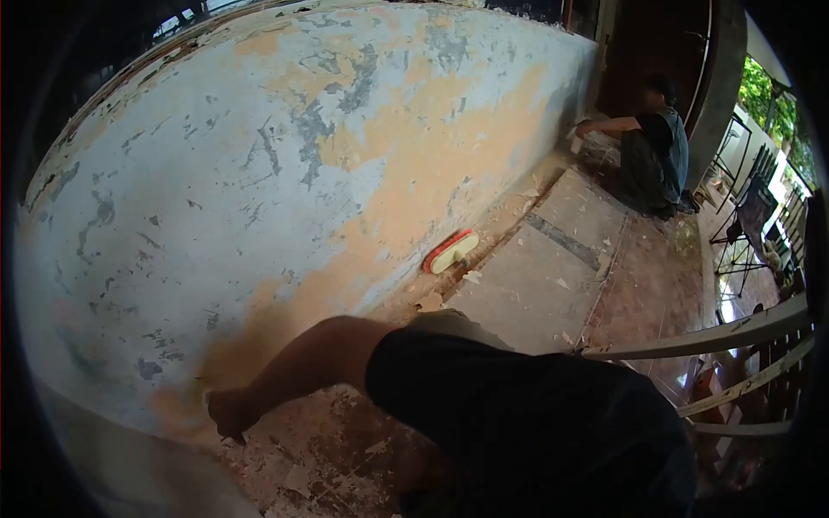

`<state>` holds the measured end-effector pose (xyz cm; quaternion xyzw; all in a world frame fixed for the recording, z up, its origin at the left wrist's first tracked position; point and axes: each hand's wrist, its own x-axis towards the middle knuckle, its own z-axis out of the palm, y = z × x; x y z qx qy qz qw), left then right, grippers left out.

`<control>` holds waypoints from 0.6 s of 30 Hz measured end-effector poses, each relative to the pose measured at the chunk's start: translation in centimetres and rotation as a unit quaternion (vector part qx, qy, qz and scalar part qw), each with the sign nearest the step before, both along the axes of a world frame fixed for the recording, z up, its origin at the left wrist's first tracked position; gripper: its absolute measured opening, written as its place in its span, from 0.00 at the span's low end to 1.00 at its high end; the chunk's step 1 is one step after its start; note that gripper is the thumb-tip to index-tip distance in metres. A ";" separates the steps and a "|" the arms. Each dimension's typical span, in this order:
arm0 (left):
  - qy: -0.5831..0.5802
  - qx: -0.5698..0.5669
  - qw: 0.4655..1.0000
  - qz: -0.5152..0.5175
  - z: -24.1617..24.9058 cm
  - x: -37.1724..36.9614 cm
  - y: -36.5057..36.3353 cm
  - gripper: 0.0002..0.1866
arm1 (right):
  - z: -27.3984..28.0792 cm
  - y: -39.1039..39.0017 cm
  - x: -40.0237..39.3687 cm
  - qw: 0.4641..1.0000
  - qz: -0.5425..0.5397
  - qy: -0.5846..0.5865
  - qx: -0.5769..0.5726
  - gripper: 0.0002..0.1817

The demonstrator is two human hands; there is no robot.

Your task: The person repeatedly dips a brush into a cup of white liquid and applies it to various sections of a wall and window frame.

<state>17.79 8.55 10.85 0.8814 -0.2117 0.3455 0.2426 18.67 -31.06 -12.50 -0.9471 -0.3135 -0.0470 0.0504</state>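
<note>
My right hand (229,416) is low at the left, against the foot of the peeling wall (345,155). Its fingers look curled closed, and a small pale edge shows beside them. What they grip is too dark and small to make out. The bare forearm comes out of a dark short sleeve (484,388) that crosses the lower middle. My left hand is not in view. Bare grey patches and peach paint show through the wall's white coat. A cream block with a red edge (454,252), like a scrubbing brush or sanding pad, leans at the wall's base.
Paint flakes litter the reddish floor (656,285) and the flat grey sheets (527,268) along the wall. Another person (661,151) crouches at the far end, an arm toward the wall. Pale curved slats (717,332) and dark folding frames (751,207) stand at the right.
</note>
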 end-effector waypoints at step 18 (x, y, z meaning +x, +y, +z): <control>0.161 -0.086 0.981 -0.069 1.9 -3.7 -8.2 0.23 | 27.9 -2.0 -4.2 0.907 0.000 -0.418 -0.055 0.05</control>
